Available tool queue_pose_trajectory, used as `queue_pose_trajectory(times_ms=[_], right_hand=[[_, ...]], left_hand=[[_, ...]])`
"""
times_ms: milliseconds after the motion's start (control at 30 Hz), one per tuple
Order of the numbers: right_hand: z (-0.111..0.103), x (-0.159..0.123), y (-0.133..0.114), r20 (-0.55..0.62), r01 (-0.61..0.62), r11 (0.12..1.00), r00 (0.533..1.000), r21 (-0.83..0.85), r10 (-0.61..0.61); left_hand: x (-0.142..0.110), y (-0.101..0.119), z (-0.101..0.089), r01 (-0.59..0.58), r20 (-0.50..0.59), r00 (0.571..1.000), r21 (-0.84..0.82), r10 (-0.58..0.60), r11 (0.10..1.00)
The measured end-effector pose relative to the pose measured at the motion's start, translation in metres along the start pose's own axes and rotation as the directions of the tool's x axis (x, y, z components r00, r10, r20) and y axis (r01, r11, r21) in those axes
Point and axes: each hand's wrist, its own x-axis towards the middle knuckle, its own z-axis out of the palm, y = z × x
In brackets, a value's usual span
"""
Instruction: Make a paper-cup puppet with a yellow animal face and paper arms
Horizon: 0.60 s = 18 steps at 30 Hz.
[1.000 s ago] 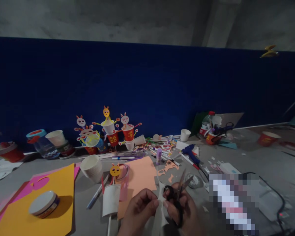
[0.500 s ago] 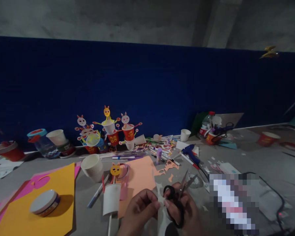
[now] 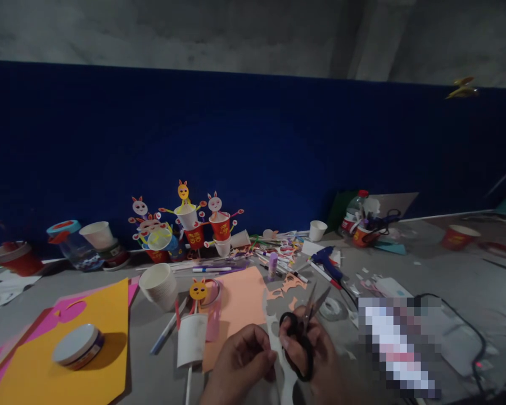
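My right hand [image 3: 320,354] holds a pair of scissors [image 3: 304,332] by the black handles, blades pointing up and spread apart. Left of it, my left hand [image 3: 245,360] is closed in a pinch; whatever is between the fingertips is too small or hidden to name. A white paper strip [image 3: 285,371] with a cut, curved edge runs between the hands, beside the left fingertips. Under and behind the left hand lies a peach paper sheet [image 3: 240,292]. A white paper cup on a stick [image 3: 191,340], with a yellow rabbit face [image 3: 198,289], lies left of that hand.
Rabbit-faced cup figures [image 3: 194,236] stand along the blue partition [image 3: 253,140]. At left are stacked white cups [image 3: 158,287] and a round tub [image 3: 78,346] on yellow paper [image 3: 109,315]. Clear tape [image 3: 333,308], a glue stick [image 3: 272,266] and a blue glue gun [image 3: 326,261] lie beyond my hands.
My right thumb has moved off the white paper, and the scissors have shifted slightly, with blades still apart. My left hand stays pinched in nearly the same place.
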Motion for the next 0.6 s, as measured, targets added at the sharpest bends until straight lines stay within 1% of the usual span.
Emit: queue_pose_trajectory(times_ms=[67,167,267,333,433,600], right_hand=[[0.0,0.0,0.005,0.055,-0.053,0.996,0.997,0.079,0.048],[-0.002,-0.001,0.011,0.086,-0.051,0.996,0.995,0.073,0.045],[-0.004,-0.001,0.013,0.123,-0.051,0.996,0.992,0.066,0.043],[-0.003,0.0,0.01,0.12,-0.049,0.996,0.992,0.077,0.04],[0.0,0.001,0.003,0.085,-0.02,0.997,0.996,0.069,0.014],[0.003,0.001,-0.007,0.123,-0.037,0.998,0.992,0.058,0.029]], left_hand=[[0.0,-0.004,-0.001,0.027,0.017,0.999,-0.004,-0.027,1.0],[-0.001,-0.012,-0.001,0.053,0.012,0.998,0.005,-0.054,0.999],[-0.001,-0.019,0.0,0.033,-0.019,0.999,0.022,-0.033,0.999],[-0.001,-0.021,0.0,0.025,-0.024,0.999,0.039,-0.024,0.999],[-0.001,-0.022,0.0,0.022,-0.034,0.999,0.052,-0.02,0.998],[0.0,-0.021,0.003,0.004,-0.061,0.998,0.056,-0.001,0.998]])
